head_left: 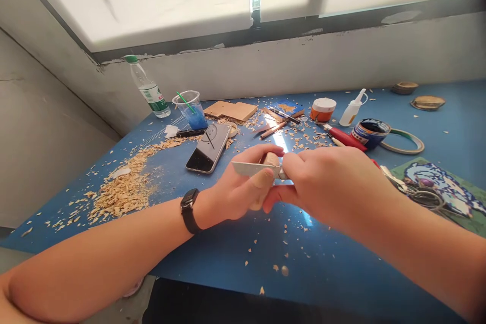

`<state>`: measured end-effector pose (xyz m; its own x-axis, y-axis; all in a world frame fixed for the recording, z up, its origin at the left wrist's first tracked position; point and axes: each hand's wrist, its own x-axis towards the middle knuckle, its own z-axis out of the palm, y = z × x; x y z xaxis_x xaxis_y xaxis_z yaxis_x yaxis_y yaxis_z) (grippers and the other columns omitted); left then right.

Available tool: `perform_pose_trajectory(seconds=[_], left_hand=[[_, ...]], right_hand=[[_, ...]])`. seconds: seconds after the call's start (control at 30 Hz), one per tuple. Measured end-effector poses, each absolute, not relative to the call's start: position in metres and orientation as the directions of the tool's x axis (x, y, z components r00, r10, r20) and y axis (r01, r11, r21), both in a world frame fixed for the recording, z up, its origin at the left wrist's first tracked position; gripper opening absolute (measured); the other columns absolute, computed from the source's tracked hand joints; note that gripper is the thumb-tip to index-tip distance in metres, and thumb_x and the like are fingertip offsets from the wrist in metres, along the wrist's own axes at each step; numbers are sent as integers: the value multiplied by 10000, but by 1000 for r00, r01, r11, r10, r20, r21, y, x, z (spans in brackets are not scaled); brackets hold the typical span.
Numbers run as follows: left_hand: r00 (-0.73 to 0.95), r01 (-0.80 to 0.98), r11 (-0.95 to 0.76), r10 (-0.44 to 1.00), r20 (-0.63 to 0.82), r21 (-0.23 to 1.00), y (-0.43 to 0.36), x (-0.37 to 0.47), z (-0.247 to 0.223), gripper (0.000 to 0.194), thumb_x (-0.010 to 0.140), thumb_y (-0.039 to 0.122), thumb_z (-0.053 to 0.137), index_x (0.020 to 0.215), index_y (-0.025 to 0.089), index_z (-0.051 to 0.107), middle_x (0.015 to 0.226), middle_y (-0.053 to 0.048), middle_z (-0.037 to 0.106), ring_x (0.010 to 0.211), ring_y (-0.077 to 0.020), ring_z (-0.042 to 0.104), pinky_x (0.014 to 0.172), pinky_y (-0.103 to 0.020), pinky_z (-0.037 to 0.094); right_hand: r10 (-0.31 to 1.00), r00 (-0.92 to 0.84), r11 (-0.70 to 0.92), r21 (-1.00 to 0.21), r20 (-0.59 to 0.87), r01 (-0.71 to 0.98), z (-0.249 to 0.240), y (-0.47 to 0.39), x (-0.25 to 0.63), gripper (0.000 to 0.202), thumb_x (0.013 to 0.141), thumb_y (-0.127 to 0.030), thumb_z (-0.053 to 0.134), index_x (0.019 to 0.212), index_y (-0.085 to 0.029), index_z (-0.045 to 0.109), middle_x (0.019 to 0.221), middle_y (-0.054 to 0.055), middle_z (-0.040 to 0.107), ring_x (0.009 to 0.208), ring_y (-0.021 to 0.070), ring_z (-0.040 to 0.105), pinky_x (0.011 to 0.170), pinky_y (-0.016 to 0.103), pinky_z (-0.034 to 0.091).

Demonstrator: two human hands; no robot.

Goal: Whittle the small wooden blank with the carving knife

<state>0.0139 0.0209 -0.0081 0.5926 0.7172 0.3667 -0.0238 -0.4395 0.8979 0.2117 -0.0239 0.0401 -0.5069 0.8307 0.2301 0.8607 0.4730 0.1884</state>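
A small piece of light wood (271, 160) is gripped in my left hand (243, 187), whose fingers wrap round it near the middle of the view. A flat metal blade (250, 168) points left across the wood, and my left thumb rests against it. My right hand (322, 177) is closed round the blade's right end; its handle is mostly hidden by the fingers. Both hands meet above the blue table (228, 258). A phone (208, 148) lies just beyond my left hand.
Wood shavings (123, 195) are heaped at the left. Behind stand a bottle (152, 93), a plastic cup (193, 111), wooden boards (231, 110), an orange jar (323, 110) and a glue bottle (351, 111). At right are a blue tin (370, 132), tape (402, 140) and scissors (427, 200).
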Motion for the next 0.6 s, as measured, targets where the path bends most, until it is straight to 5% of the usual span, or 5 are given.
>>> perform_pose_trajectory(seconds=[0.2, 0.4, 0.6], left_hand=[[636, -31, -376, 707, 308, 926, 22, 16, -4, 488, 970, 567, 695, 1288, 198, 665, 653, 16, 635, 564, -153, 583, 563, -294, 493], [606, -97, -310, 735, 303, 946, 18, 16, -7, 412, 1025, 535, 643, 1266, 200, 640, 595, 40, 616, 472, -133, 560, 537, -294, 518], [605, -126, -276, 740, 294, 953, 16, 16, -11, 379, 1076, 528, 562, 1295, 221, 600, 492, 74, 536, 430, -149, 543, 522, -307, 507]], right_hand=[[838, -498, 472, 162, 221, 866, 44, -17, 217, 540, 885, -740, 702, 821, -205, 742, 580, 27, 641, 555, 220, 613, 511, 322, 216], [830, -499, 458, 206, 248, 865, 38, -20, 215, 196, 890, -375, 740, 902, -181, 753, 637, 44, 681, 562, 213, 632, 496, 318, 198], [877, -439, 396, 221, 196, 891, 40, -27, 210, 110, 900, -282, 724, 896, -176, 748, 668, 57, 685, 603, 211, 636, 489, 294, 186]])
